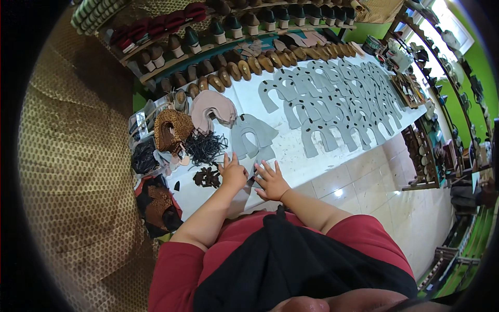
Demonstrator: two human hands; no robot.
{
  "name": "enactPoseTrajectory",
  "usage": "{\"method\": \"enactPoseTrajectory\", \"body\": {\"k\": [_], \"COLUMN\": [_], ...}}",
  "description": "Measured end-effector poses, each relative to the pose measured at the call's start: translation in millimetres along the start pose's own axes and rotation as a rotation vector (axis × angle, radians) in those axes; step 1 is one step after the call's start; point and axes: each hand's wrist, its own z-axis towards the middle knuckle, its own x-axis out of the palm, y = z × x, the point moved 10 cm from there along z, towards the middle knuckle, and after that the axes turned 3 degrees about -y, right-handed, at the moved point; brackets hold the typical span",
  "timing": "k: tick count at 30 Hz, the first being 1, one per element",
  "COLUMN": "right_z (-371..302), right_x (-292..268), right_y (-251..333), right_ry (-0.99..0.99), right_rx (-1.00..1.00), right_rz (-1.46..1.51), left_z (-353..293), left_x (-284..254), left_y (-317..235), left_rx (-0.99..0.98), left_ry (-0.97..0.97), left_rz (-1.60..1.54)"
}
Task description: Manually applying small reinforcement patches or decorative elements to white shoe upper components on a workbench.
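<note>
My left hand (234, 173) rests at the near edge of the white-covered table, fingers stretched out and apart, holding nothing I can see. Beside it, my right hand (272, 183) lies flat with its fingers spread. A narrow dark piece (251, 181) shows between the two hands; its kind is unclear. Just beyond my fingers lies a small stack of grey U-shaped shoe upper pieces (244, 136). Left of my left hand sit a little heap of dark brown scraps (207, 177) and a tangle of black strips (206, 148).
Rows of grey uppers with dark tabs (338, 99) cover the table's right side. Pink pieces (210, 108) and a leopard-print stack (172, 130) stand at the left. Wooden shoe lasts (254, 65) line the back, below shelved shoes (270, 20). Tiled floor (353, 182) lies right.
</note>
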Motion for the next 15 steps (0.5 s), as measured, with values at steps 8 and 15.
{"method": "enactPoseTrajectory", "body": {"k": [8, 15], "right_z": [1, -1], "right_x": [0, 4], "right_y": [-1, -9], "right_ry": [-0.006, -0.029], "right_rx": [0.014, 0.052], "right_rz": [0.017, 0.003], "left_z": [5, -17], "left_x": [-1, -51], "left_y": [11, 5], "left_rx": [-0.007, 0.070], "left_ry": [-0.032, -0.487], "left_rz": [-0.012, -0.162]}}
